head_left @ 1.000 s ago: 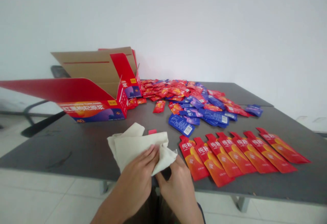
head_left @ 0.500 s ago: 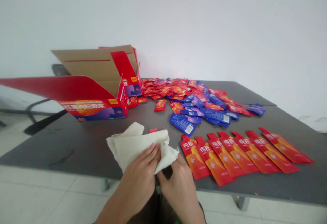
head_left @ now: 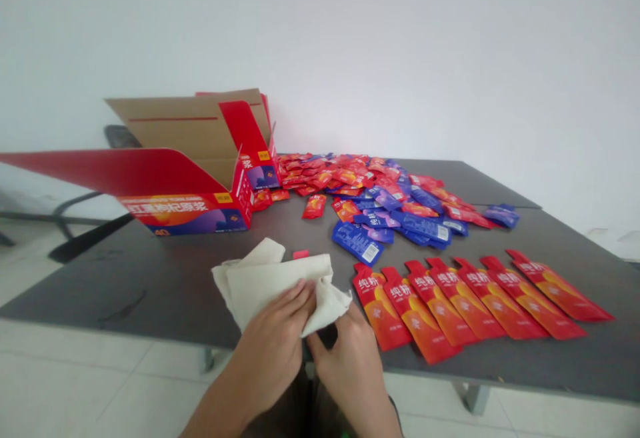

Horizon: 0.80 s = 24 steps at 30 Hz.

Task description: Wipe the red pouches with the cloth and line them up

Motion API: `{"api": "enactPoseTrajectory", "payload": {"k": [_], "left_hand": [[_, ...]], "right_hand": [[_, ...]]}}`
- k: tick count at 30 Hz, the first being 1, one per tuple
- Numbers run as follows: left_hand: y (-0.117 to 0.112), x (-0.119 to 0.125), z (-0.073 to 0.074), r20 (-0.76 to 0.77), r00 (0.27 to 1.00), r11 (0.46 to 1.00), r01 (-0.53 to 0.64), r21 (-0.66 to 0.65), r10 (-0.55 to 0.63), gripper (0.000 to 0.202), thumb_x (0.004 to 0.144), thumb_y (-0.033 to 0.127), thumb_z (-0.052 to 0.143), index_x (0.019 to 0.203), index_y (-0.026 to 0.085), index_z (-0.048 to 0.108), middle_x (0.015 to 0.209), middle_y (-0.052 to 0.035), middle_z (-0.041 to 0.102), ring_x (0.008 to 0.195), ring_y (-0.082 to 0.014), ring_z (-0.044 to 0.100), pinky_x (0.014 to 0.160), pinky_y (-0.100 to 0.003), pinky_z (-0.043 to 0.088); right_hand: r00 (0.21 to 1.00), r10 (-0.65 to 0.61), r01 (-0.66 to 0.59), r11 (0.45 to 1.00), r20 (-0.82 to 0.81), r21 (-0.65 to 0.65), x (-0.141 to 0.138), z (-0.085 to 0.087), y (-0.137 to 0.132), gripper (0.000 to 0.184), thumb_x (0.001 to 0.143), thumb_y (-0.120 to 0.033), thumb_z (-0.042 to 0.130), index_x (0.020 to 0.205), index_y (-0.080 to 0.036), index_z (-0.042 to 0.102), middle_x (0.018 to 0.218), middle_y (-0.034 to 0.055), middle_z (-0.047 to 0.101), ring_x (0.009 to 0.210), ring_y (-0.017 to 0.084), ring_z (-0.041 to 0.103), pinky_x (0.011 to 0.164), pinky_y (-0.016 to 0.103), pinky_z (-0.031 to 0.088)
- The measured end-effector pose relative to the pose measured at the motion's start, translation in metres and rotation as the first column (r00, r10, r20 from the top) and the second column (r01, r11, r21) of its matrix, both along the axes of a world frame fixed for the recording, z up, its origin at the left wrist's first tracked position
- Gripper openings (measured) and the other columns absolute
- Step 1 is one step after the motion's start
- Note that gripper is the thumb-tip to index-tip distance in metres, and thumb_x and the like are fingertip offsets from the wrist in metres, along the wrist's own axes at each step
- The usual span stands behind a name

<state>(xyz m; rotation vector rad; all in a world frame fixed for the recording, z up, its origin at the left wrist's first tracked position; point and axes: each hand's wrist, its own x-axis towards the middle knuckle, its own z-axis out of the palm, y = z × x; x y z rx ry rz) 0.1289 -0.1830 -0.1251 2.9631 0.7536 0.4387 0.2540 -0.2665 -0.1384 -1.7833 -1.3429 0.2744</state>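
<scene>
- At the upper left of the frame, an opened red cardboard carton [head_left: 195, 215] stood on the grey worktop [head_left: 125, 285], its flaps spread wide and its brown inner faces showing. A black chair [head_left: 120, 137] showed behind it.
- Lower centre, the left hand [head_left: 273, 338] had its grip closed on a fold of a crumpled cream cloth [head_left: 275, 285], pinching it between fingers and thumb.
- The cloth was held in both hands just over the near edge of the worktop, with a small red scrap [head_left: 301, 255] lying just beyond it.
- Right of that, the right hand [head_left: 350, 375] sat beneath the cloth's right corner. Its fingers were hidden, so I could not tell how firmly that grip had closed.
- Upper centre to right, a large loose heap of red and blue sachets [head_left: 350, 178] lay unsorted, with a looser patch of blue sachets [head_left: 357, 243] at its near side.
- Lower right, seven red sachets [head_left: 465, 305] had already been laid side by side in a neat, slanting row. Most of the sachets remained in the heap, and no blue row had been formed.
</scene>
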Motion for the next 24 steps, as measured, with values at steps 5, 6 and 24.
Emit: {"api": "enactPoseTrajectory", "payload": {"k": [5, 6, 24], "left_hand": [[0.045, 0.018, 0.005, -0.087, 0.989, 0.992, -0.124, -0.006, 0.123, 0.063, 0.075, 0.001, 0.035, 0.136, 0.004, 0.048, 0.142, -0.016, 0.048, 0.135, -0.0215, 0.042, 0.114, -0.038, 0.033], [0.046, 0.02, 0.004, -0.095, 0.987, 0.992, -0.128, 0.005, 0.128, 0.062, 0.075, 0.001, 0.036, 0.136, 0.004, 0.048, 0.142, -0.0165, 0.048, 0.135, -0.022, 0.042, 0.114, -0.039, 0.033], [0.018, 0.005, -0.001, -0.026, 0.999, 0.999, -0.046, -0.021, 0.045, 0.067, 0.073, -0.001, 0.034, 0.138, 0.008, 0.047, 0.145, -0.0141, 0.045, 0.136, -0.0202, 0.04, 0.113, -0.039, 0.036]], "right_hand": [[1.0, 0.008, -0.008, 1.0, -0.006, 0.013, 0.001, 0.001, 0.001, 0.047, 0.076, -0.02, 0.068, 0.123, -0.017, 0.061, 0.125, 0.0112, 0.062, 0.116, 0.026, 0.057, 0.099, 0.038, 0.046], [1.0, 0.007, -0.006, 1.0, -0.008, 0.016, 0.001, 0.001, 0.001, 0.049, 0.076, -0.02, 0.068, 0.124, -0.017, 0.06, 0.126, 0.0112, 0.062, 0.117, 0.026, 0.057, 0.099, 0.038, 0.046], [1.0, -0.018, 0.018, 1.0, -0.018, -0.025, -0.001, 0.003, 0.0, 0.03, 0.074, -0.015, 0.067, 0.104, -0.019, 0.069, 0.104, 0.0095, 0.069, 0.101, 0.027, 0.063, 0.089, 0.038, 0.051]]}}
